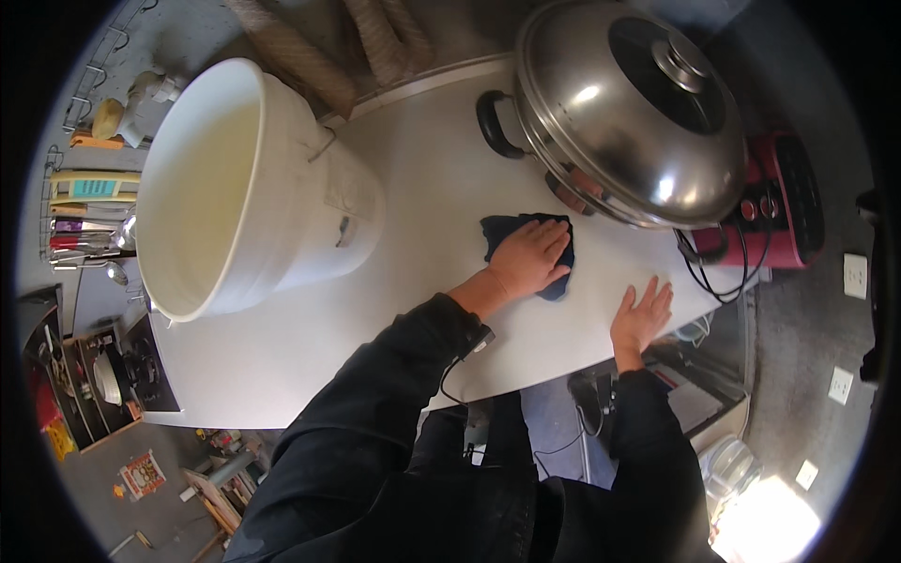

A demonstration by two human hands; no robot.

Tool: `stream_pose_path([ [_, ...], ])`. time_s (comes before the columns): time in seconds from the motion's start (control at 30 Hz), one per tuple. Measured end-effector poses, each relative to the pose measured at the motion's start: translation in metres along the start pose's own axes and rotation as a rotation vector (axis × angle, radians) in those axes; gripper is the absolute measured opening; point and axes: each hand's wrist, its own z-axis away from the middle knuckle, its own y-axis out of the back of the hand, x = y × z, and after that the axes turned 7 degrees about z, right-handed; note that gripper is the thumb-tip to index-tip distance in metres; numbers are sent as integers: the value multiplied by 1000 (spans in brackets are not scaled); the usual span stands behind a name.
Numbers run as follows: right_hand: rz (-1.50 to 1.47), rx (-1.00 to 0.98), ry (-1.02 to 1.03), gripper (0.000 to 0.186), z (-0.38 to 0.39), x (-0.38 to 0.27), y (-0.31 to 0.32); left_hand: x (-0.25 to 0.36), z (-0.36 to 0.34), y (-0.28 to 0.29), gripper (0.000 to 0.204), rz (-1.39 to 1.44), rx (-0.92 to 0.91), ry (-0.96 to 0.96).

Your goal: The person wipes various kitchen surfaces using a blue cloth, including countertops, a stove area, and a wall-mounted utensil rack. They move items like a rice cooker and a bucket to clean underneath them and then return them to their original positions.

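Note:
My left hand [530,253] lies flat, fingers out, on a dark navy cloth [558,289] on the white countertop [413,206], just below a large steel domed pan [601,103] with a black side handle. My right hand [644,314] is spread open near the counter's front edge, below a black cable [718,291], with nothing held. A tall white plastic bucket [310,235] stands to the left of my left hand, apart from it.
A pink-red appliance [788,197] sits under and right of the pan. Hanging utensils [122,235] and dark storage shelves [103,385] are at the left. Brown wrapped pipes [385,47] run behind the counter. Wall outlets [852,275] are at the right.

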Motion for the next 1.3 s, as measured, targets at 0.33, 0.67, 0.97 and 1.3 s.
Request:
stream_pose_path([
  [0.33, 12, 64, -9, 67, 4, 4, 8, -173, -115, 38, 34, 73, 453, 139],
  [0.67, -3, 58, 26, 65, 3, 9, 5, -224, -143, 76, 27, -269, 402, 251],
  [0.97, 16, 64, 23, 66, 4, 4, 1, -248, -66, 96, 54, -479, 352, 1048],
  [1.3, -6, 34, 18, 74, 4, -9, 8, -201, -8, 80, 50, -561, 420, 918],
])
